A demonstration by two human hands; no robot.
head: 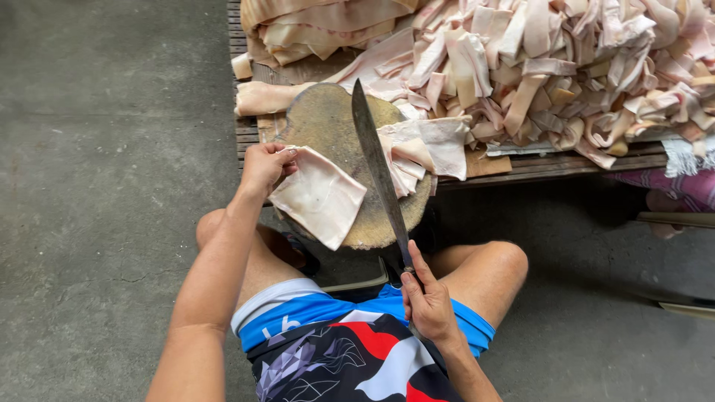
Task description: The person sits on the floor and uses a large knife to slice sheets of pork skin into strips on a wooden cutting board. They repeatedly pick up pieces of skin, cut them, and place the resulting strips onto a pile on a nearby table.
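My left hand (264, 167) grips the upper corner of a pale, flat slab of pork skin (320, 197) that lies over the near left edge of a round wooden chopping block (324, 123). Closed around the handle of a long dark knife (380, 167) is my right hand (426, 298); the blade points away from me across the block, just right of the slab. Some cut pale pieces (421, 149) rest on the block's right side.
A big heap of cut skin strips (573, 67) covers a low wooden pallet (551, 165) behind the block. Folded uncut slabs (320, 26) are stacked at the back left. Grey concrete floor (104, 186) lies to the left. My bare knees flank the block.
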